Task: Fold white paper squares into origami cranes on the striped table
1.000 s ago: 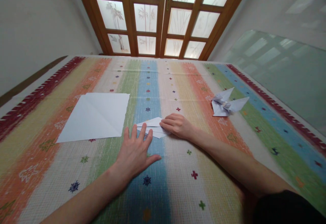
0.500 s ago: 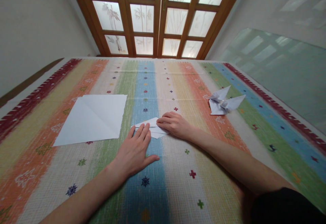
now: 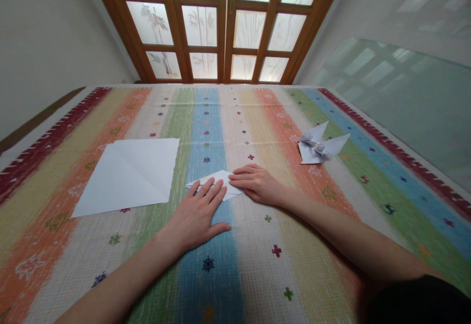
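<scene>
A small piece of folded white paper [image 3: 221,175] lies flat on the striped tablecloth, in front of me near the middle. My left hand [image 3: 196,212] rests palm down on its left and near part, fingers stretched out and thumb apart. On the paper's right end lie the fingertips of my right hand [image 3: 257,183], fingers extended close together and pressing down. Parts of the paper are hidden under both hands.
A larger sheet of white paper [image 3: 128,174], with faint diagonal creases, lies on the left. To the right stands a folded paper crane [image 3: 318,146]. The striped tablecloth [image 3: 253,275] covers the table. Wooden doors with glass panes [image 3: 204,27] rise beyond its far edge.
My left fingers have slid slightly to the right over the folded paper. The right hand stays on its right end, its fingers a little straighter. The view has shifted slightly.
</scene>
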